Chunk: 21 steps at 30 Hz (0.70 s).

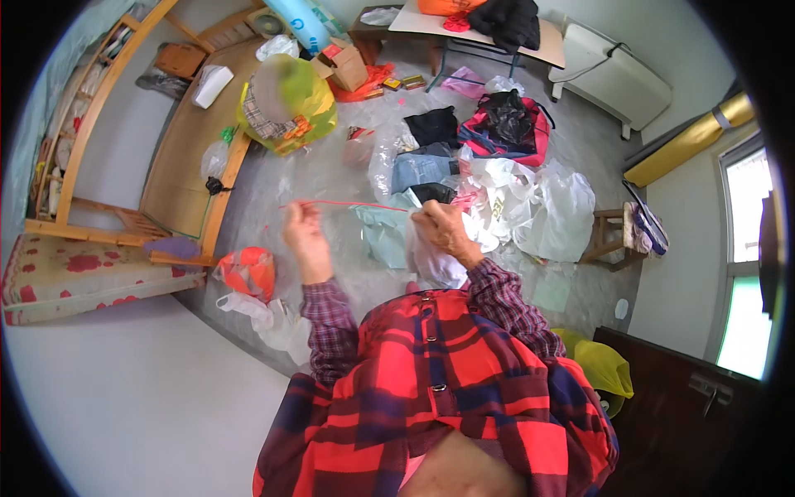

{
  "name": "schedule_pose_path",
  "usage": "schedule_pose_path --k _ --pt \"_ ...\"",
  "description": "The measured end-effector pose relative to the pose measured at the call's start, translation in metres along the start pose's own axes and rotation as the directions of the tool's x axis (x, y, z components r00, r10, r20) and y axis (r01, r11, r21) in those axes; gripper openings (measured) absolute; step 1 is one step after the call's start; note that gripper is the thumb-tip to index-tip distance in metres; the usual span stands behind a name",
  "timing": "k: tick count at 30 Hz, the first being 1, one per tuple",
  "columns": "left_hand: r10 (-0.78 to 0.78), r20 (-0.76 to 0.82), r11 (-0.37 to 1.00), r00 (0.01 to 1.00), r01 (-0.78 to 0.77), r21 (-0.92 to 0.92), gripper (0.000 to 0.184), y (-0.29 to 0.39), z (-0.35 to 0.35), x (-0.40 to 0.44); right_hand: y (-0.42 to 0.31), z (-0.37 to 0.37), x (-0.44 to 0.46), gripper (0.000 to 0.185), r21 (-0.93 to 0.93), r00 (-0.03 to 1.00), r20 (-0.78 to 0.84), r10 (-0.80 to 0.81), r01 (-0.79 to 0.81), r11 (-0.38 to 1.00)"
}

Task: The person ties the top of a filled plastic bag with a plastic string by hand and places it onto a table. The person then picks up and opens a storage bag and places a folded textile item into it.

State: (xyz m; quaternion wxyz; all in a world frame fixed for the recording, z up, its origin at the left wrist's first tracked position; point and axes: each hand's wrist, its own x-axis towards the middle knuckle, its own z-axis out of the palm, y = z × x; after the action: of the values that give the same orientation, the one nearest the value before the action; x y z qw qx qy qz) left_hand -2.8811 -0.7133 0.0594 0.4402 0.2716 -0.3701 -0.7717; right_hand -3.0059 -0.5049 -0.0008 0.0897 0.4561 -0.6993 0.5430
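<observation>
In the head view, we stretch a red string (pixel 356 204) between our two hands, above the cluttered floor. Our left hand (pixel 305 236) has its fingers together on one end, slightly blurred. Our right hand (pixel 447 228) is closed on the other end, just above a white plastic bag (pixel 436 263); we cannot tell whether it grips that bag too. Beside this lies a pale teal bag (pixel 383 240), with folded jeans (pixel 416 173) beyond. An orange-red bag (pixel 255 273) sits to our left.
</observation>
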Motion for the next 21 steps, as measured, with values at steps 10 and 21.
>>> schedule_pose_path --k 10,21 --pt "0.165 -0.396 0.977 0.903 -0.206 -0.062 0.022 0.064 -0.143 -0.023 0.039 -0.026 0.02 0.011 -0.076 0.949 -0.181 0.258 -0.275 0.958" --pt "-0.204 -0.159 0.973 0.966 0.182 -0.139 0.021 -0.027 -0.098 -0.072 -0.037 0.035 0.014 0.019 0.192 0.959 0.284 0.014 -0.071 0.979"
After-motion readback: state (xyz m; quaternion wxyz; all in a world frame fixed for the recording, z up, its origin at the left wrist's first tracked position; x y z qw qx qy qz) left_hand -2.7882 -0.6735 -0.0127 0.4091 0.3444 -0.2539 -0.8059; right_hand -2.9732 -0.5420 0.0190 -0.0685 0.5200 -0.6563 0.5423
